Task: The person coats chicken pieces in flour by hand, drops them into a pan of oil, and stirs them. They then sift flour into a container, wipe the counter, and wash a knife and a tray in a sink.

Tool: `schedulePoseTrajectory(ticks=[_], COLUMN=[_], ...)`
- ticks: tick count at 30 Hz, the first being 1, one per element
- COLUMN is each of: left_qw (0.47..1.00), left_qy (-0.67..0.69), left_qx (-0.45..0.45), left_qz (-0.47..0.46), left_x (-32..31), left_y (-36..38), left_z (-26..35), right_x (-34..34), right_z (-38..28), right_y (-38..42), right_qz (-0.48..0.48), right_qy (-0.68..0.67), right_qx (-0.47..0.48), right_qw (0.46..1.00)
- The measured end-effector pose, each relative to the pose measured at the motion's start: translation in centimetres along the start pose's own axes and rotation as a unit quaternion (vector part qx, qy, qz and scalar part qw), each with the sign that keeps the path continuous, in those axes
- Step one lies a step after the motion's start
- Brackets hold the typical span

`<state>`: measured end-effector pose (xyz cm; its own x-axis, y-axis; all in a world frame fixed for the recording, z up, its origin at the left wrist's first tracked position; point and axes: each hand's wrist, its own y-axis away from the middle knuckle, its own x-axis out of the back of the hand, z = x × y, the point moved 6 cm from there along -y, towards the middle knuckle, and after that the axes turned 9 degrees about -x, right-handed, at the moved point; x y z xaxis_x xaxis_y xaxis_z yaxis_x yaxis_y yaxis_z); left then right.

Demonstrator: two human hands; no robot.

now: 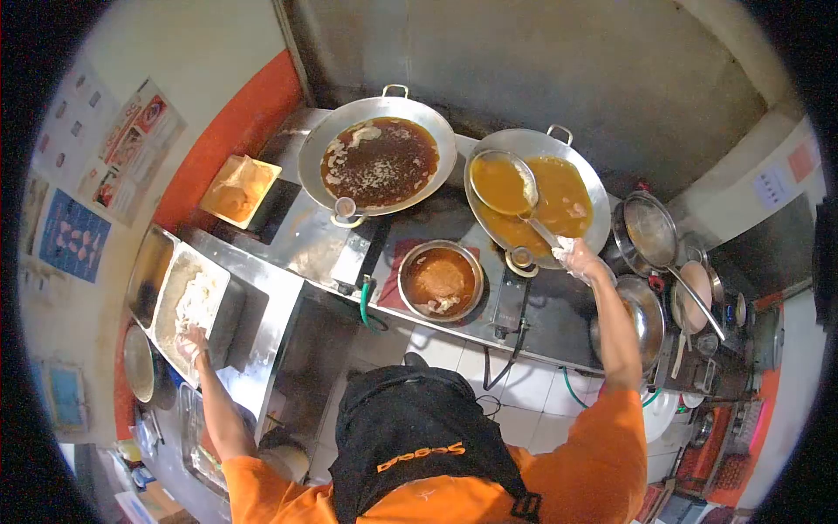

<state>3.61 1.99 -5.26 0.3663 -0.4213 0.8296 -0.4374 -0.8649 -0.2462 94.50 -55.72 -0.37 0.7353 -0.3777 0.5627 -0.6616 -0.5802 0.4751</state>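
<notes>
My right hand (580, 258), dusted white, is closed on the handle of a wide round mesh skimmer (499, 182). The skimmer's bowl sits in the cloudy golden oil (559, 196) of the right wok (601, 214), with a pale bit at its right rim. On the left, my left hand (192, 342) is down in a rectangular metal pan (229, 301) of white flour (199, 295). Flour covers its fingers, so whether they grip anything is hidden. Lumpy white shapes lie in the flour just beyond the fingertips.
The left wok (443, 140) holds dark oil with floating pale bits. Between and below the woks stands a metal bowl (403, 284) of brown liquid. A tub of orange-brown mixture (237, 199) is at the back left. Pans and strainers (650, 229) crowd the right side.
</notes>
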Motion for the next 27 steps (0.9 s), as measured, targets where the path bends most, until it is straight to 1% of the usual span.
schedulePoseTrajectory(ticks=[1,3,5,7,8,9,10,11,13,14,15,16,17,18,19,20,21,22,23,24,25,27], left_qw=[0.999,0.999,0.994,0.988,0.982,0.973,0.955,0.913,0.78,0.906,0.979,0.998,0.992,0.961,0.913,0.844,0.761,0.662,0.608,0.552,0.494,0.58], left_qy=[-0.004,0.028,0.072,0.11,0.136,0.174,0.234,0.349,0.561,0.379,0.169,-0.048,0.08,0.206,0.329,0.442,0.55,0.646,0.688,0.726,0.76,0.711], left_qx=[-0.023,0.027,0.077,0.1,0.112,0.122,0.13,0.145,0.17,0.135,0.086,0.037,0.08,0.12,0.168,0.212,0.265,0.311,0.323,0.332,0.34,0.264], left_qz=[0.027,0.008,0.009,0.035,0.061,0.091,0.125,0.152,0.219,0.134,0.069,-0.013,0.063,0.138,0.171,0.217,0.22,0.217,0.229,0.24,0.25,0.297], left_x=[0.2,0.7,1.0,1.8,2.5,2.7,2.5,-0.8,-5.6,-5.1,-4.8,-4.2,-2.9,-1.8,-0.5,1.1,2.3,4.2,8.8,12.8,14.8,13.4], left_y=[-0.3,0.0,0.6,1.0,1.3,1.2,1.3,1.3,1.2,0.8,0.5,0.7,1.3,1.9,2.1,2.4,2.4,2.7,3.1,3.5,3.8,3.8], left_z=[0.2,0.0,-0.3,-0.2,-0.1,-0.2,-0.6,-1.4,-2.6,-2.2,-1.8,-1.1,-1.1,-1.0,-1.1,-1.1,-0.8,-0.1,1.3,2.4,2.9,1.0], right_x=[0.1,0.7,0.7,1.4,1.5,1.5,1.6,1.8,2.0,1.9,1.6,1.5,1.6,1.7,1.7,1.7,1.7,1.5,1.3,1.3,1.1,1.2], right_z=[0.7,3.2,3.2,0.1,0.5,-0.4,-1.8,-2.5,-2.6,-2.5,-1.9,-1.5,-1.3,-1.3,-1.5,-2.0,-2.5,-3.4,-3.8,-3.9,-3.7,-4.8], right_y=[-0.1,-1.6,-1.0,2.9,3.4,4.3,5.6,6.3,6.5,6.5,6.0,5.4,5.0,4.8,4.8,5.0,5.2,5.8,6.3,6.5,6.9,7.8], right_qz=[-0.009,0.018,0.016,-0.013,-0.011,-0.023,-0.034,-0.044,-0.024,-0.014,-0.014,-0.015,-0.01,-0.006,0.005,0.001,-0.004,-0.025,-0.046,-0.029,-0.013,0.009], right_qy=[-0.015,-0.084,-0.105,-0.077,-0.09,-0.065,-0.04,-0.014,-0.043,-0.061,-0.071,-0.08,-0.07,-0.059,-0.031,-0.02,-0.009,-0.014,-0.02,-0.012,-0.004,0.055], right_qx=[-0.022,0.044,0.045,-0.02,-0.045,-0.063,-0.082,-0.101,-0.052,-0.028,-0.018,-0.007,0.001,0.009,0.012,0.007,0.002,-0.013,-0.028,-0.01,0.008,0.039], right_qw=[1.0,0.995,0.993,0.997,0.995,0.996,0.995,0.994,0.997,0.998,0.997,0.997,0.998,0.998,0.999,1.0,1.0,1.0,0.998,0.999,1.0,0.998])
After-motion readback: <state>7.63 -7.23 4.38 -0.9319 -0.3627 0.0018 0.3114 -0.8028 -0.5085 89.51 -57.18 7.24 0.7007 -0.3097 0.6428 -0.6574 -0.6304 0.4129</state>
